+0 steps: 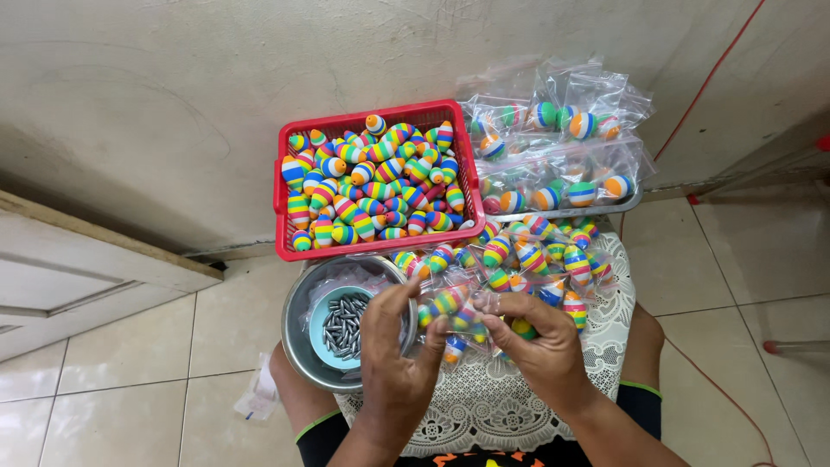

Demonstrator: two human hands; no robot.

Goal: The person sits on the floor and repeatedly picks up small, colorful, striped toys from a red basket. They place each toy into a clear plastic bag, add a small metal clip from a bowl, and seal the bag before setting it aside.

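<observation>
Clear plastic, thin and crinkly, is what both hands are pinching: a small transparent bag holding rainbow-striped oval floats (451,313) sits between them, above the white lace cloth (484,406) spread over the person's lap. The left hand (393,355) is closed on the bag's left edge with thumb and forefinger, and the right hand (538,342) grips its right side the same way. Holding the bag well probably means keeping both pinches close to the mouth, so the film stays taut (slack plastic folds over itself). Just beyond the left hand, a steel bowl (298,346) carries a pale blue dish of small grey metal weights (344,324). Farther off, loose striped floats (536,255) lie at the cloth's far edge, then a red plastic basket (372,249) full of them, with filled clear bags on a grey tray (553,147) by the wall.
</observation>
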